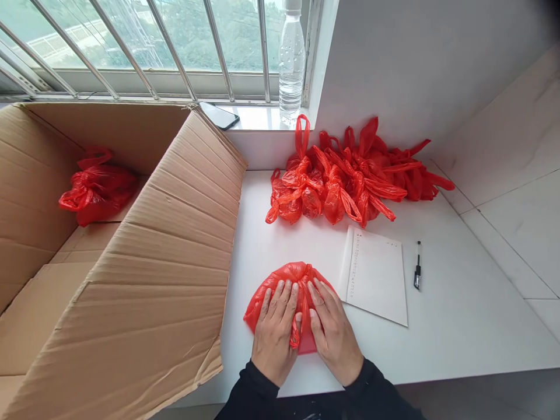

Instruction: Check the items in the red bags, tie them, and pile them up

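Observation:
A red plastic bag [289, 273] lies on the white table in front of me, gathered at a knot or twist near its middle, with a strip of it running down between my hands. My left hand [276, 326] rests flat on its left part, fingers stretched out. On the right part lies my right hand [333, 332], its fingers also extended and slightly spread. Neither hand is closed around the bag. What the bag contains is hidden.
At left stands an open cardboard box [175, 256] with a red bag [105, 189] inside. Several knotted red bags [335, 181] are piled by the wall. A notebook [378, 277] and a pen [417, 268] lie right. The sill holds a phone [221, 115] and a water bottle [291, 70].

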Demonstrator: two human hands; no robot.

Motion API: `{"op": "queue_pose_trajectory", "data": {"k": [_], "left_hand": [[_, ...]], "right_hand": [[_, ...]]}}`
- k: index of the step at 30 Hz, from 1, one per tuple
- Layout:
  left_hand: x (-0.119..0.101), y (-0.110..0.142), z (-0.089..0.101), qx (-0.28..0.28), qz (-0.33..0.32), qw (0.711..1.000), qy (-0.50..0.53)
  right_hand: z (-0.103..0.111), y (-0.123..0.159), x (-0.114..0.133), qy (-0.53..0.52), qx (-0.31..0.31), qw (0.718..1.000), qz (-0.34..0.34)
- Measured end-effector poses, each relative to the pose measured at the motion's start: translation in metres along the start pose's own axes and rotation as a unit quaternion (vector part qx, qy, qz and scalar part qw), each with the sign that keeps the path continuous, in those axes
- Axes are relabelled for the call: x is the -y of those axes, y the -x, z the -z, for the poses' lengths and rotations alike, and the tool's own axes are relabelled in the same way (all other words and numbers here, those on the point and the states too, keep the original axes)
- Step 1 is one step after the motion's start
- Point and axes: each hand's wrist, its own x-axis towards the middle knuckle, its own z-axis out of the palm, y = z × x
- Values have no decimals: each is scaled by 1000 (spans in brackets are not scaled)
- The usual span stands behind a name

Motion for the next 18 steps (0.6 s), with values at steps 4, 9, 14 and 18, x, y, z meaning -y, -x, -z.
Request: {"op": "queue_pose_trajectory", "data": {"k": [4, 9, 14, 18], "left_hand": [[1, 2, -6, 14, 6, 1000, 8], [-2, 5, 2, 11, 24, 999, 46], [-3, 15, 34, -117, 121, 955, 246], [-4, 10, 53, -176, 166, 918, 314]], "right_hand": [[-8, 5, -5, 23, 24, 999, 9], [-6, 7, -9, -43, 8, 999, -13], [29, 3, -18, -146, -59, 975, -159], [48, -1, -25, -109, -62, 950, -285]]}}
